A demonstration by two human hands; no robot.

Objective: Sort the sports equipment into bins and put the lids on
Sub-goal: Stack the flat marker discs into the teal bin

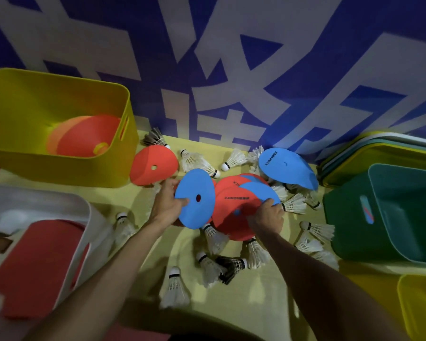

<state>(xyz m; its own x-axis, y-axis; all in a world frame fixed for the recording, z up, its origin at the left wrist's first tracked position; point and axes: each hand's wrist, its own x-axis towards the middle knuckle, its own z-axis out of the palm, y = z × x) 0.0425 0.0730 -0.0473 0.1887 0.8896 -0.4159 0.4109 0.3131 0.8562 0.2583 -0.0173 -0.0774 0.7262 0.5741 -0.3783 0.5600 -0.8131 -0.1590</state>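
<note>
The person's forearms reach in from the bottom edge. The left hand (167, 205) pinches a blue disc (196, 198) by its rim, tilted up off the heap. The right hand (266, 217) has its grip closed on the edge of the overlapping red and blue discs (231, 217), which lie on the tabletop (182, 249) among scattered shuttlecocks (293, 204). The rim holds likely serve to peel the flat discs apart. Red discs (84, 139) lie in the yellow bin (59, 168), the green bin (349, 230) stands open, and whether the right hand catches one disc or several is unclear.
</note>
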